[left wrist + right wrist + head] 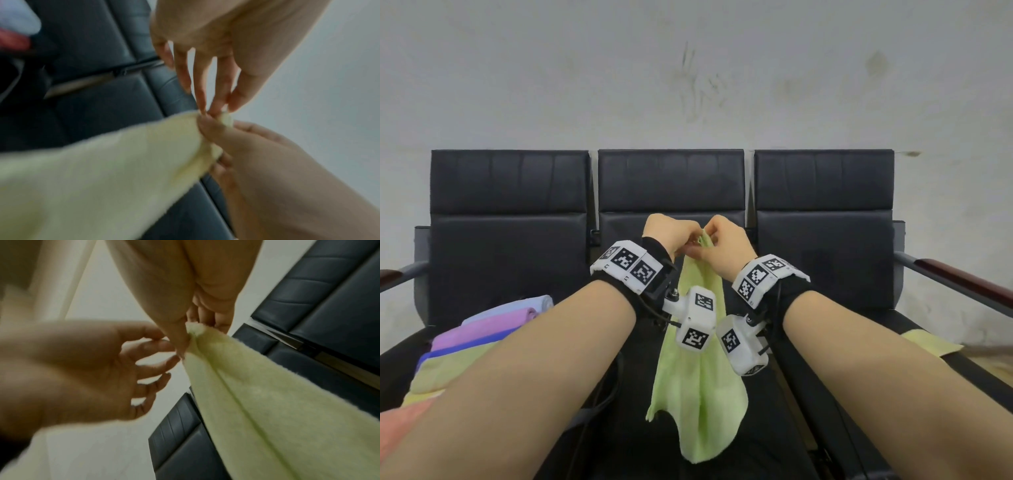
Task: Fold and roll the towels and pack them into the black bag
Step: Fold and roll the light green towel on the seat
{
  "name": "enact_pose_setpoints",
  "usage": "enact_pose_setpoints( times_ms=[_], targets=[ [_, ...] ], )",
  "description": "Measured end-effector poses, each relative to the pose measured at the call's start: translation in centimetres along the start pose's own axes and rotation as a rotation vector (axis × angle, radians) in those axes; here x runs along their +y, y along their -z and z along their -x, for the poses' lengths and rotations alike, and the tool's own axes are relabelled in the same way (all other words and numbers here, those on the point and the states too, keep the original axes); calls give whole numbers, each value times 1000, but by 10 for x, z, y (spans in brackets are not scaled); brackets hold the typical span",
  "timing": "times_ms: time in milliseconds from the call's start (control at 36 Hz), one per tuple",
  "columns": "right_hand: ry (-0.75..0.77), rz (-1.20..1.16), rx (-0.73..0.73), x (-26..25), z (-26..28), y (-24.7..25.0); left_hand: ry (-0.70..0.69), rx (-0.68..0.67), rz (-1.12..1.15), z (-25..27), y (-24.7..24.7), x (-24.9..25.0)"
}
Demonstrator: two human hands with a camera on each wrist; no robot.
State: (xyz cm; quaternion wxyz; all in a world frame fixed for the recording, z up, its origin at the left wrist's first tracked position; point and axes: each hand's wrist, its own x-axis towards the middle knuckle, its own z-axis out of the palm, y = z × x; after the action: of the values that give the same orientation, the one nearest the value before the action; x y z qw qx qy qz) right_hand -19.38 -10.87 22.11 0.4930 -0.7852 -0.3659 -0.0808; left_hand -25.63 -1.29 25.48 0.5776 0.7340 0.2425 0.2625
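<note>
A light green towel (698, 377) hangs by one top corner over the middle seat of a black bench (671, 181). My hands meet at that corner. My right hand (710, 240) pinches it between thumb and fingers; in the right wrist view this hand (185, 337) comes from the top, with the towel (267, 402) trailing down to the right. My left hand (690, 241) reaches in from the left. In the left wrist view its fingertips (232, 107) pinch the tip of the towel (102, 170) just above my right thumb (216, 134). No black bag shows in any view.
A stack of flat towels (482, 329) in lavender, pink, blue, yellow-green and salmon lies on the left seat. A yellow towel (928, 342) lies on the right seat. Armrests (955, 277) bound the bench ends. A grey wall stands behind.
</note>
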Motion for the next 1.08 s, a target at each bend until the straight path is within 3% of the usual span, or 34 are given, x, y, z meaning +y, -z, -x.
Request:
enact_pose_setpoints(
  times_ms=[139,250,333,444,583,722,833,944,1083],
  targets=[
    [-35,-114,16,3,-6,12,-109,-24,-133,2,7,4],
    [-97,-407,-69,-2,-5,28,-237,-18,20,-1,21,-1],
    [-143,-554,-163,-6,-5,37,-305,-185,66,-7,32,-17],
    [-136,-634,-232,-12,-5,44,-323,-434,-113,-3,37,-35],
    [-170,-671,-266,-17,-4,53,-299,-552,-194,1,42,-36],
    [-219,-658,-196,-19,-3,61,-224,-641,-246,8,45,-39],
    [-266,-628,-102,-23,0,68,-203,-603,-258,13,51,-44],
    [-363,-556,36,-21,1,78,-188,-497,-133,15,67,-33],
    [-347,-497,122,-21,5,88,-254,-467,8,31,75,-3]
  ],
)
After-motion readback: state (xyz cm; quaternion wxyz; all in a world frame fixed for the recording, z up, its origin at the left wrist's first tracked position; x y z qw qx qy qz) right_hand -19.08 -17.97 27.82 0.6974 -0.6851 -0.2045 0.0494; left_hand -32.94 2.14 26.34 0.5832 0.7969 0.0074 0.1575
